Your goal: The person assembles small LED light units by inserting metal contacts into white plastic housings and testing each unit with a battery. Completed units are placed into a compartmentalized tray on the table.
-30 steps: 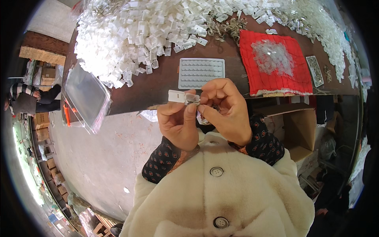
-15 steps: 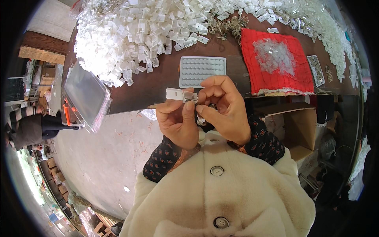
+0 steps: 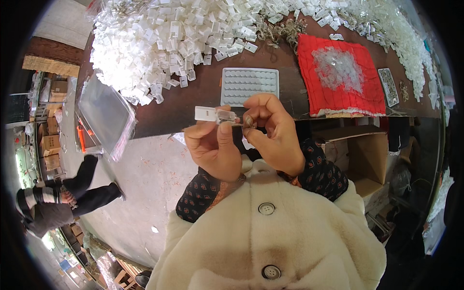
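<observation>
My left hand (image 3: pixel 216 151) pinches a small clear plastic case with a flat white tab (image 3: pixel 207 114) between thumb and fingers. The clear end points toward my right hand (image 3: pixel 276 137), whose thumb and forefinger close on a small dull metallic piece (image 3: pixel 248 122) beside that end. Fingers partly cover this piece, and its exact kind is too small to make out. Both hands are raised in front of the table's near edge. Just beyond them lies a white tray with rows of small hollows (image 3: pixel 250 100).
A large heap of white and clear plastic cases (image 3: pixel 159 43) covers the table's far left. Clear pieces (image 3: pixel 338 70) lie on a red cloth (image 3: pixel 314 99); a small tray of metal bits (image 3: pixel 388 87) sits beside it. Clear bags (image 3: pixel 106 116) overhang the left edge. A person (image 3: pixel 63 203) walks at left.
The case has shifted slightly left in my left hand's grip, and the metallic piece shows more clearly at my right fingertips. The person at left has stepped further into view.
</observation>
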Motion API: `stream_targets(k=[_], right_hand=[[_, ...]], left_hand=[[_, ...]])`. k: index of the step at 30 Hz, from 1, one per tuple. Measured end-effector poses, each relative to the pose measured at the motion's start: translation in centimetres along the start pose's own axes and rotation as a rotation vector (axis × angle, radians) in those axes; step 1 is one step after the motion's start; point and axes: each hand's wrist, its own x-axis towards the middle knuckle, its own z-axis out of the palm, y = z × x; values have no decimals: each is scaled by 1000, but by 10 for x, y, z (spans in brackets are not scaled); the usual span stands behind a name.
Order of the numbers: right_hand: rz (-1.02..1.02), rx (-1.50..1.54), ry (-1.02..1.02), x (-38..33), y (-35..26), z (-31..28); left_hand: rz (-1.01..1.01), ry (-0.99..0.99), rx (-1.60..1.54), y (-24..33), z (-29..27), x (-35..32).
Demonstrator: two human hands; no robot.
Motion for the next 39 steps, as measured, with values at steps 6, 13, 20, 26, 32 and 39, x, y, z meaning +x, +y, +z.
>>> stream_targets(k=[6,13,20,26,32,39], right_hand=[[-71,64,11,-1,-4,3],[-49,138,15,2,-3,5],[-58,137,-14,2,1,5],[-76,137,3,1,2,7],[-56,169,-5,0,1,6],[-196,-84,50,1,1,7]], left_hand=[[-66,18,-81,-3,-2,-2],[-49,8,-89,-8,-1,-5],[-87,0,-100,-8,-1,-5],[-145,60,-130,-2,-1,0],[-157,83,-128,-2,-3,2],[-205,43,-133,-3,-3,0]])
